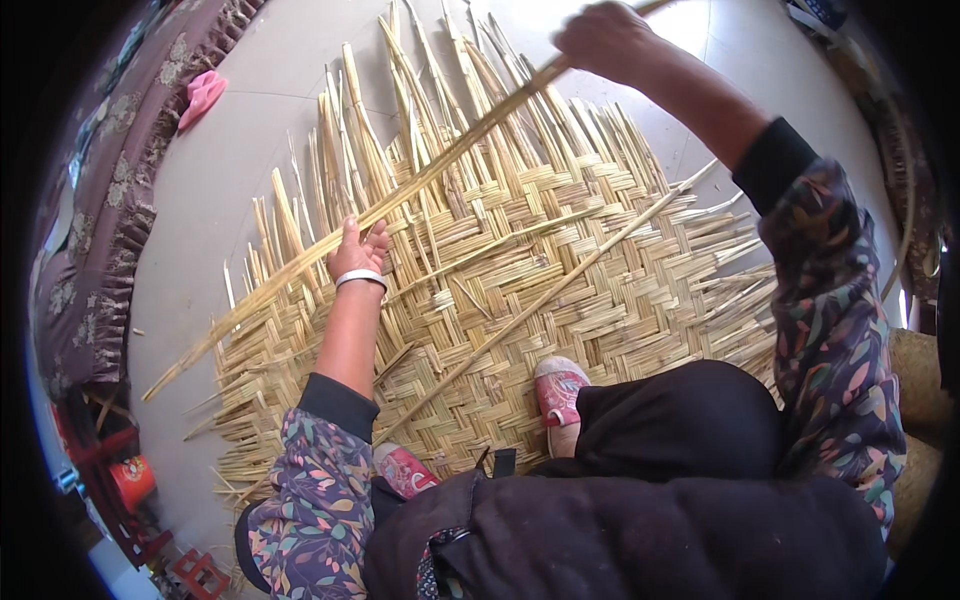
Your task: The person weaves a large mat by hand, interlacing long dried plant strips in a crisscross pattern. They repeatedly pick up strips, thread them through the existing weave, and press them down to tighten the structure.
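Observation:
A long bundle of flat reed strips (455,153) runs slantwise from the lower left to the upper right, above a woven reed mat (560,290). Near its middle, my left hand (358,252) has its fingers curled at the strips, the thumb up against them. My right hand (603,42), raised at the top right and smeared by motion, is closed round the upper part of the bundle. Below lies the mat in a broad zigzag weave, with loose reed ends sticking out at its far and side edges. A thin reed stick (530,312) rests diagonally across the weave.
My feet, in red-and-white shoes (562,390), are on the mat's near part. Pale floor tiles (190,230) surround it. A frilled dark cover (120,220) hangs at the left, with a pink cloth (203,98) beside it. Red objects (132,482) stand at the lower left.

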`<move>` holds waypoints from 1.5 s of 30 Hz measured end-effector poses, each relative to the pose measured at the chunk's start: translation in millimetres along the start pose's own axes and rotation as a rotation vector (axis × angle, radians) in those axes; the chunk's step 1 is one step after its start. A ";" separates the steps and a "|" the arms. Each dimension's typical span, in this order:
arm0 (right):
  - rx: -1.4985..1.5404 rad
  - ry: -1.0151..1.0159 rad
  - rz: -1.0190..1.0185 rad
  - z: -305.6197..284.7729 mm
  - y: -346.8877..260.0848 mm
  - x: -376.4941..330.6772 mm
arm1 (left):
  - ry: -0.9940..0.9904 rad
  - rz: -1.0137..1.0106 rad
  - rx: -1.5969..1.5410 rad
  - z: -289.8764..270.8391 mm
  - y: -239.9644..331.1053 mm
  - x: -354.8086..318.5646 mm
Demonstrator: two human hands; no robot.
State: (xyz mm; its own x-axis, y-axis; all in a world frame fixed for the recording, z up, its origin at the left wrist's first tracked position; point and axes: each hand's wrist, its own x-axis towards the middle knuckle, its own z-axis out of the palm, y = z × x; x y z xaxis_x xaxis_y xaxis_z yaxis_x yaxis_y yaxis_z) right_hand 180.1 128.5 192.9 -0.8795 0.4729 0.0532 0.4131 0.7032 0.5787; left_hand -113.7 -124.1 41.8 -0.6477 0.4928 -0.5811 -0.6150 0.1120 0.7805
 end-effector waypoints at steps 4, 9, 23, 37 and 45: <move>-0.090 -0.293 -0.066 -32.2 -43.3 32.9 | -0.205 -0.084 -0.153 -3.1 0.7 14.1; 1.029 -0.518 0.045 24.1 -131.6 26.4 | -0.510 -0.158 -0.200 5.2 0.2 10.6; 1.161 -0.449 0.224 27.3 -141.1 11.5 | -0.448 0.063 1.042 71.4 9.3 23.7; 1.900 -0.213 0.828 63.2 -172.1 2.3 | -0.185 0.787 1.668 79.3 -24.3 37.8; 2.102 -0.249 0.895 60.3 -173.0 9.6 | -0.310 -0.080 1.117 109.8 -4.1 77.7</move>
State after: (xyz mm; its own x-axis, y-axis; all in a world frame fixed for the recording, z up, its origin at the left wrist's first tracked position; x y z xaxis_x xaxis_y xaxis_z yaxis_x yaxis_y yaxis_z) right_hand 114.5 43.4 44.2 -0.4287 0.7909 -0.4367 0.2790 -0.3439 -0.8966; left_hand -112.2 8.5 18.7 -0.3918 0.6224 -0.6775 0.1902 0.7753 0.6023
